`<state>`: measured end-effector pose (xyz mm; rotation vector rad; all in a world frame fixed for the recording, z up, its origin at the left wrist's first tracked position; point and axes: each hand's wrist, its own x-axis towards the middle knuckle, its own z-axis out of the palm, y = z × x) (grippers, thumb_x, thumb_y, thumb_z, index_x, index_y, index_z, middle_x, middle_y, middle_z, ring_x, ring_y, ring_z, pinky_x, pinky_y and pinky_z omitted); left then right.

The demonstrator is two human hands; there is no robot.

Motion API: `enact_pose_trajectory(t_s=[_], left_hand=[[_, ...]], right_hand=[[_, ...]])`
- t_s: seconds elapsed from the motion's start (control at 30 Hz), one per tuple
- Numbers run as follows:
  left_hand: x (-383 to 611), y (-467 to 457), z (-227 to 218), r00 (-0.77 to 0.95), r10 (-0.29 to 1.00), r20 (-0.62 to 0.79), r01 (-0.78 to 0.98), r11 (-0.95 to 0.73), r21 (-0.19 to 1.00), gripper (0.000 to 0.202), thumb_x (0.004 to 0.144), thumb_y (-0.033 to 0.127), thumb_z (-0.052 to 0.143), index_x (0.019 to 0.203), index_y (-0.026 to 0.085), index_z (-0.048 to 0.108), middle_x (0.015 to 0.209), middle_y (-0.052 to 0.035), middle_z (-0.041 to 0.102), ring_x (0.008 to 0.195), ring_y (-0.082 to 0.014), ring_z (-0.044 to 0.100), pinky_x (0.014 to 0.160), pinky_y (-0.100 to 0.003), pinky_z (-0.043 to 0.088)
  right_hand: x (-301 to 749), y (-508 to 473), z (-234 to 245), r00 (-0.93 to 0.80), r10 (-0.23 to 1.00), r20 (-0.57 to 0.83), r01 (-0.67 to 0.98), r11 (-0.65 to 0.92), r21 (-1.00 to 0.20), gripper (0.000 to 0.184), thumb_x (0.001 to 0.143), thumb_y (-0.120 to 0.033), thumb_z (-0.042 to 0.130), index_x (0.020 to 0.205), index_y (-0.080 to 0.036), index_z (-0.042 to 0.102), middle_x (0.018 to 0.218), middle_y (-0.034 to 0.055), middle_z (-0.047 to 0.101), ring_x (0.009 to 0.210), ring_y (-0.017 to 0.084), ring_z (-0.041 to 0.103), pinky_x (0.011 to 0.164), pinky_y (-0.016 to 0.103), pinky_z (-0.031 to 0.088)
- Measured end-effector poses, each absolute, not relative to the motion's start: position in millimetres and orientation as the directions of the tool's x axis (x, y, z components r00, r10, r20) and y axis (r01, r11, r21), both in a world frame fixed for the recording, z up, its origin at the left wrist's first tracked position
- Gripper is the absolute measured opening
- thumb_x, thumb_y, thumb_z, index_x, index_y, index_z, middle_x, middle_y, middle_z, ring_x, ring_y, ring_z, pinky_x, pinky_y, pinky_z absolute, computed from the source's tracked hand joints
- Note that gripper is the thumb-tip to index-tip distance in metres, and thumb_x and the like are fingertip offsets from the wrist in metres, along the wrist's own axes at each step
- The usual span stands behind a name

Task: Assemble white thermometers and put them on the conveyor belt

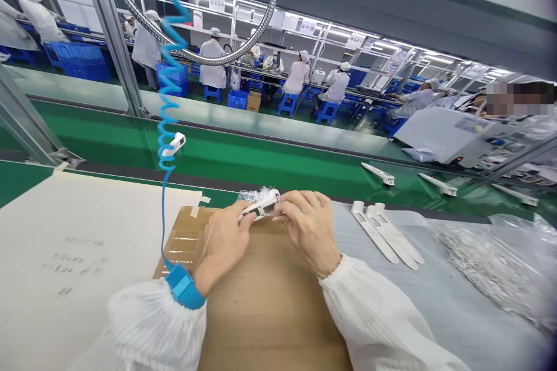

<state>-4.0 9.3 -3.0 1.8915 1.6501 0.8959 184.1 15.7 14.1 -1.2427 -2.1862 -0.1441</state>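
Head view: holding a slim white casing (260,208) in both hands, over the far edge of brown cardboard (274,301).
Closing a narrow grip on the casing from both sides: pinching its left end with the thumb and fingers of the left hand (224,237), and holding its right end with the curled fingers of the right hand (308,223). Tilting it upward to the right, directly between the hands and partly covered by fingers. Wearing a blue wrist strap (186,287) on the left, joined to a coiled blue cord (167,81). Nearby, just beyond the casing, crumpled clear plastic (250,195); right of the right hand, on the pale-covered table (369,301), three long white parts (374,233); farther right, heaped clear bags (491,261). On the far green surface (270,159), more white pieces (378,174).
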Motion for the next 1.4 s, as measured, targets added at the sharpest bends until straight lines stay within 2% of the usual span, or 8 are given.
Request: enact_pose_trajectory(t_s=[0.17,0.4,0.6,0.73,0.9,1.13,1.23,1.4], left_hand=[[-17.3,18.5,-1.2,-0.183,0.980,0.072,0.672,0.071,0.737,0.032,0.092,0.039,0.043,0.105,0.021,0.067,0.086,-0.0073,0.072,0.083,-0.0261,0.065,0.068,-0.032,0.042],[-29.2,25.7,-3.8,-0.228,0.972,-0.054,0.500,0.164,0.850,0.033,0.087,0.050,0.048,0.094,0.024,0.067,0.071,-0.0006,0.067,0.072,-0.0227,0.063,0.068,-0.031,0.040],[-22.2,24.1,-2.9,-0.125,0.979,-0.160,0.228,0.185,0.956,0.043,0.082,0.059,0.056,0.097,0.020,0.066,0.073,-0.0031,0.067,0.073,-0.0209,0.061,0.065,-0.029,0.042],[-18.5,21.7,-5.6,0.019,0.978,-0.206,0.110,0.202,0.973,0.058,0.076,0.069,0.061,0.104,0.018,0.065,0.077,-0.0052,0.066,0.072,-0.0198,0.059,0.058,-0.026,0.041],[-16.1,19.3,-9.4,0.065,0.992,-0.111,0.189,0.097,0.977,0.058,0.085,0.071,0.047,0.110,0.022,0.063,0.069,-0.0017,0.061,0.062,-0.0160,0.051,0.054,-0.024,0.035],[-11.5,19.8,-10.3,0.092,0.996,0.009,0.266,-0.033,0.963,0.052,0.086,0.066,0.052,0.129,0.038,0.054,0.116,0.0010,0.066,0.103,-0.0224,0.060,0.091,-0.036,0.044],[-11.8,19.8,-11.4,0.112,0.991,0.074,0.327,-0.107,0.939,0.046,0.084,0.061,0.058,0.123,0.037,0.058,0.126,0.0036,0.062,0.114,-0.0235,0.056,0.096,-0.037,0.042],[-14.4,20.6,-14.0,0.161,0.977,0.138,0.342,-0.187,0.921,0.038,0.086,0.051,0.060,0.120,0.033,0.061,0.128,0.0041,0.062,0.118,-0.0206,0.055,0.102,-0.034,0.041]], right_hand=[[173.1,51.2,-5.6,-0.221,0.905,0.364,0.840,0.366,-0.401,0.012,0.095,-0.025,0.050,0.084,-0.022,0.055,0.086,0.0029,0.064,0.084,0.020,0.052,0.085,0.037,0.030],[216.8,87.4,-18.2,-0.051,0.959,0.279,0.962,0.123,-0.245,0.015,0.096,-0.029,0.049,0.094,-0.028,0.064,0.106,0.0024,0.063,0.099,0.022,0.052,0.085,0.037,0.034],[330.0,63.2,9.1,0.190,0.949,0.252,0.980,-0.169,-0.103,0.035,0.079,-0.001,0.053,0.098,-0.023,0.071,0.128,0.0131,0.054,0.119,0.034,0.041,0.094,0.052,0.029],[371.1,52.6,20.1,0.247,0.954,0.170,0.965,-0.226,-0.132,0.011,0.074,-0.010,0.066,0.076,-0.021,0.069,0.116,0.0121,0.061,0.116,0.033,0.045,0.096,0.052,0.031],[359.1,47.3,42.7,0.236,0.967,0.099,0.909,-0.184,-0.374,0.014,0.094,-0.030,0.049,0.100,-0.023,0.059,0.082,0.0036,0.069,0.084,0.021,0.061,0.083,0.039,0.046],[244.5,39.6,38.2,-0.063,0.997,-0.048,0.296,-0.027,-0.955,0.029,0.083,-0.040,0.066,0.102,-0.020,0.060,0.082,0.0006,0.063,0.068,0.014,0.061,0.066,0.031,0.057],[191.2,34.0,16.2,-0.262,0.964,-0.052,-0.119,-0.086,-0.989,0.041,0.069,-0.046,0.080,0.095,-0.017,0.065,0.078,-0.0003,0.062,0.071,0.014,0.062,0.077,0.034,0.058],[160.3,30.8,-19.2,-0.199,0.980,-0.002,-0.301,-0.063,-0.952,0.042,0.072,-0.053,0.077,0.096,-0.020,0.066,0.080,-0.0020,0.060,0.072,0.009,0.059,0.077,0.025,0.056]])
